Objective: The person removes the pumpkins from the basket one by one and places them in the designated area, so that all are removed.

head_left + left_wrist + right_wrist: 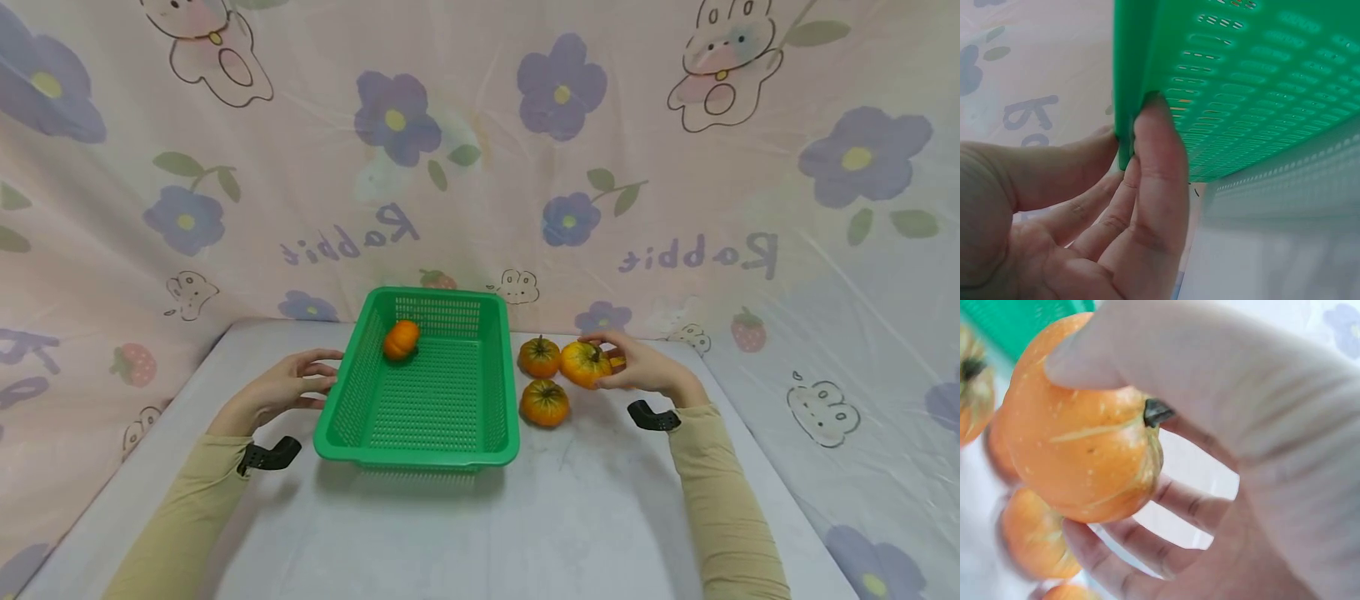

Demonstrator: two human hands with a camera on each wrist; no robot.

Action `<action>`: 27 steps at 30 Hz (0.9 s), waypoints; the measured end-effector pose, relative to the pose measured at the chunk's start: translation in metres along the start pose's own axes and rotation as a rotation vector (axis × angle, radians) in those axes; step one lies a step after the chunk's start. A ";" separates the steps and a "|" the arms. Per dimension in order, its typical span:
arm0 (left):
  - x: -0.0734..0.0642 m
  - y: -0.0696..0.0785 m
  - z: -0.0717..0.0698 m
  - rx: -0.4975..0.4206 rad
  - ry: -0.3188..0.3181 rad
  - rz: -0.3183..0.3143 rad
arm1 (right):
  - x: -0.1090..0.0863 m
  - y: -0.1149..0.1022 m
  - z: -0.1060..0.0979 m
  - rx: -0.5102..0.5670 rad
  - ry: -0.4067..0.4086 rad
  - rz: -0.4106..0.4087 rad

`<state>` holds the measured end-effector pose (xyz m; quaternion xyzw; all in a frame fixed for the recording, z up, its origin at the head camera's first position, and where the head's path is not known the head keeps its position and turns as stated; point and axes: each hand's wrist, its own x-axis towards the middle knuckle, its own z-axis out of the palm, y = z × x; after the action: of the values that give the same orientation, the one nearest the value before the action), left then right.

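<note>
A green plastic basket point(423, 460) with lattice walls stands on the table, one small orange pumpkin point(401, 340) lying inside toward its far left corner. At the basket's left side is my left hand point(288, 387); in the left wrist view its thumb and fingers pinch the basket's rim point(1132, 75). My right hand point(637, 367) grips a yellow-orange pumpkin point(1085, 444) with a dark stem, thumb on one side and fingertips on the other. Just left of it sit a pumpkin point(539, 357) and, nearer me, another pumpkin point(544, 403).
The right wrist view shows more orange pumpkins point(1041, 537) below the held one. A white covering lies over the table point(570, 517). Behind it hangs a curtain point(480, 183) printed with flowers and rabbits. Each wrist wears a black camera mount point(273, 455).
</note>
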<state>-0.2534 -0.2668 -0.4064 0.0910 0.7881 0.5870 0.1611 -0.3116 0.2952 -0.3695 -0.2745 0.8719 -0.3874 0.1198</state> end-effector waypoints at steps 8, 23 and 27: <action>0.000 0.000 0.001 0.004 0.010 -0.008 | -0.019 0.034 0.013 0.003 0.007 0.080; 0.000 0.000 -0.001 -0.017 -0.016 0.017 | -0.033 0.061 0.036 -0.041 0.039 0.097; -0.002 0.000 0.000 -0.026 -0.016 0.016 | -0.034 0.064 0.042 -0.043 0.061 0.110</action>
<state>-0.2521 -0.2678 -0.4063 0.0999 0.7785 0.5977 0.1636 -0.2909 0.3241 -0.4456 -0.2171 0.8970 -0.3696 0.1084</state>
